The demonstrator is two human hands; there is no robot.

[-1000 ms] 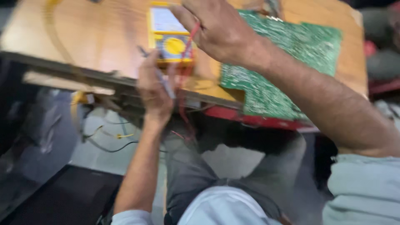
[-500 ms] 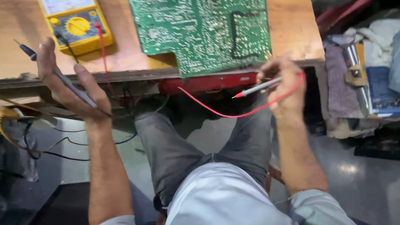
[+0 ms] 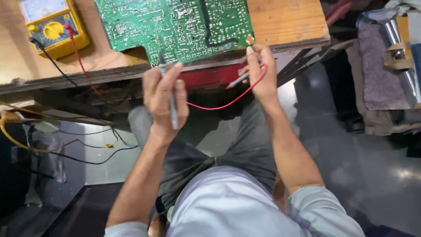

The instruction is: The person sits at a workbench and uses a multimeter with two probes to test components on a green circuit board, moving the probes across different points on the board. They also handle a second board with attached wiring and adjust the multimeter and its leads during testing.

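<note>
Comparing with half second back: my left hand point(image 3: 164, 98), closed around black probe point(image 3: 172, 105), now up at green circuit board point(image 3: 175, 26) edge, 12 o'clock. Right hand point(image 3: 259, 72) pinches red probe point(image 3: 239, 80) at board's 5 o'clock corner. Yellow multimeter point(image 3: 52, 28) at 10 o'clock on wooden bench point(image 3: 289, 22). Probing looks imminent.

The circuit board point(image 3: 175, 26) is green, speckled all over with pale silver solder dots and thin traces, with one dark curving line across it; the multimeter point(image 3: 52, 28) is yellow with a grey face, a yellow dial and a pale scale window; its red lead point(image 3: 219, 105) and black lead point(image 3: 52, 61) trail off; the table point(image 3: 285, 22) is light brown wood; the probe point(image 3: 172, 109) is grey.
</note>
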